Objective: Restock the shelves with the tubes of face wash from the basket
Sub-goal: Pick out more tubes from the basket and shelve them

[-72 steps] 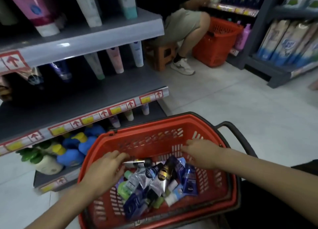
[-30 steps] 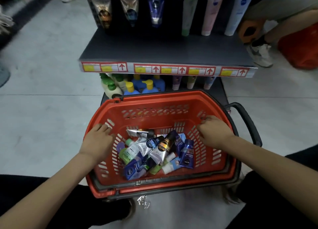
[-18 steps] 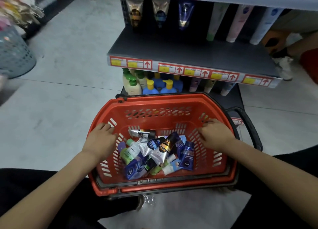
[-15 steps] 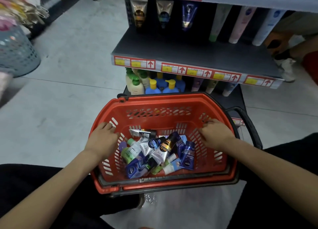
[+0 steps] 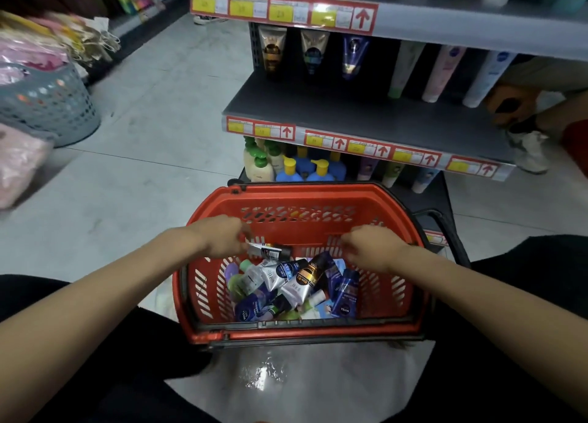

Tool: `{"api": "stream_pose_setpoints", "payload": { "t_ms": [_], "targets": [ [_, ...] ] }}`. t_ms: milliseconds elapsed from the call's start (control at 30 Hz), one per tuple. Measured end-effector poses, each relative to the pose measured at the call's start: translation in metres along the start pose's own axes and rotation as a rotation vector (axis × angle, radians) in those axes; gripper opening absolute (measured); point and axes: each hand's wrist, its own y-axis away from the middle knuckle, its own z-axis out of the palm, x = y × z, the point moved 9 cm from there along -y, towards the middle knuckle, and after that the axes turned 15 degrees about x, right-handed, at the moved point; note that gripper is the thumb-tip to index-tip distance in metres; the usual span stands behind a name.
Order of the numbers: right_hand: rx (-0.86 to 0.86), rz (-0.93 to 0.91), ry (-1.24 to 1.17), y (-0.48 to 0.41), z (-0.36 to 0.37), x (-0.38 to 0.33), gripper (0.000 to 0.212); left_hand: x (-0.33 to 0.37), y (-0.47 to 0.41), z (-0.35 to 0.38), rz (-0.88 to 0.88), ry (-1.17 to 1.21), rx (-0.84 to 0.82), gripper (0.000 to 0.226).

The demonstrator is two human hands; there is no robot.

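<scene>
— Reaching into that red basket (image 5: pixel 305 191) with both arms, see? What's in it?
— Face-wash tubes (image 5: pixel 296 290), heaped loose on the bottom and lying every which way. A dark blue Nivea tube (image 5: pixel 345 295) is at the right, a silver tube with a black-and-gold band (image 5: pixel 302 281) in the middle and a pale green tube (image 5: pixel 238 285) at the left.
— And the one on top?
— A silver-and-black tube (image 5: pixel 270 251), lying crosswise at the far edge of the heap, cap pointing right.
— Has the left hand (image 5: pixel 222 236) got it?
— Yes. The fingers are curled round its crimped end, palm down, with the forearm coming in over the basket's left rim.
— The right hand (image 5: pixel 372 247)?
— Over the right side of the basket, knuckles up, fingers bent downward. The tips are hidden, so I cannot tell whether it holds anything.
— And the shelf (image 5: pixel 350 111)?
— Just beyond the basket, with upright tubes (image 5: pixel 273 52) standing cap-down along its back.
</scene>
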Motion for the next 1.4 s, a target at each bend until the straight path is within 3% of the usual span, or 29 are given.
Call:
{"api": "stream_pose_setpoints", "payload": {
  "t_ms": [67,233,367,533,633,733,933,1067,1167,1333,1400],
  "targets": [
    [-0.001,0.034,-0.071,-0.011,0.004,-0.009,0.025,0.011,-0.008,-0.003,0.025,0.051,-0.032,0.043],
    [0.027,0.056,-0.185,-0.053,0.041,-0.056,0.024,0.011,-0.019,0.015,0.054,0.133,-0.151,0.038],
    [0.033,0.020,-0.152,-0.092,0.085,-0.097,0.032,-0.018,-0.027,0.045,0.011,-0.104,-0.287,0.039],
    [0.054,0.044,-0.020,-0.133,0.127,-0.126,0.046,-0.017,-0.029,0.047,0.060,0.004,-0.150,0.043],
    [0.006,0.135,0.018,-0.142,0.150,-0.130,0.050,-0.031,-0.009,0.061,0.035,-0.058,-0.226,0.042],
    [0.061,0.173,0.089,-0.144,0.160,-0.135,0.046,-0.035,0.002,0.065,0.052,-0.154,-0.234,0.039],
    [0.077,0.015,0.198,-0.139,0.171,-0.151,0.036,-0.028,0.004,0.065,0.024,-0.117,-0.258,0.041],
    [0.104,0.091,0.040,-0.128,0.139,-0.129,0.027,-0.017,-0.003,0.054,0.010,-0.132,-0.280,0.038],
    [0.069,0.191,-0.260,-0.114,0.090,-0.098,0.027,-0.003,-0.012,0.032,-0.031,-0.078,-0.232,0.040],
    [0.098,0.344,-0.657,-0.066,-0.040,-0.045,0.033,0.031,-0.028,-0.015,-0.043,0.138,-0.050,0.038],
    [0.155,0.406,-0.796,-0.047,-0.088,-0.026,0.024,0.049,-0.034,-0.035,-0.041,0.326,0.095,0.044]
  ]
}}
